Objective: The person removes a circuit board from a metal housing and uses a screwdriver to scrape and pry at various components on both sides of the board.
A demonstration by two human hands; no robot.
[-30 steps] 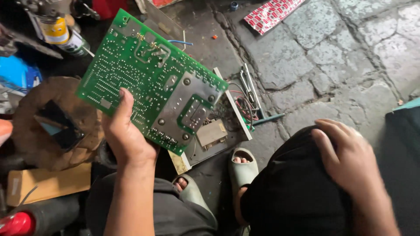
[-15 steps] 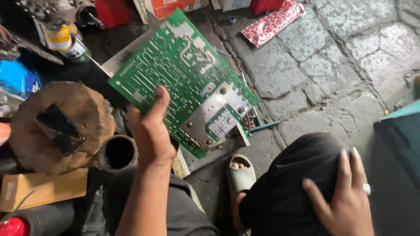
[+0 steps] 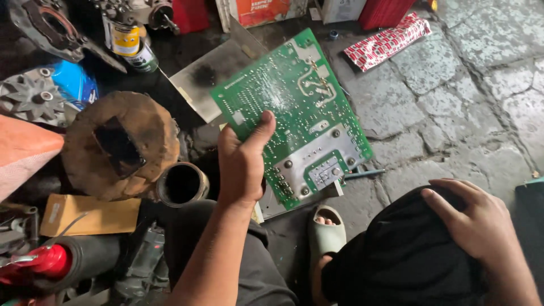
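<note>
Head view, single frame. Left hand point(image 3: 242, 164) sits just left of frame centre, clenched on the green circuit board point(image 3: 294, 107): thumb lies across the board's solder face, fingers are hidden behind it. The board is held tilted, its long axis running from about 11 o'clock to 5 o'clock, off the ground, and covers the frame centre up toward 12 o'clock. Bare metal patches with screw heads show at its lower end, near 5 o'clock of the board.

Right hand point(image 3: 473, 218) is at 4 o'clock of the frame, palm down, fingers spread and relaxed, resting on the black-clad knee point(image 3: 408, 255); it grips nothing.

A pale sandal point(image 3: 327, 235) with toes showing is at 6 o'clock, just below the board's lower corner.

Beneath the board, a flat grey metal sheet point(image 3: 212, 71) with a dark smudge pokes out toward 11 o'clock. At 9 o'clock a rusty round part point(image 3: 122, 141) with a square hole lies beside a short metal tube point(image 3: 182, 184). A brown cardboard piece point(image 3: 90, 215) lies at 8 o'clock. A small can point(image 3: 126, 39) stands at 11 o'clock. A red-and-white patterned packet point(image 3: 388, 41) lies at 1 o'clock on the stone paving point(image 3: 470, 107), well apart from the board.
</note>
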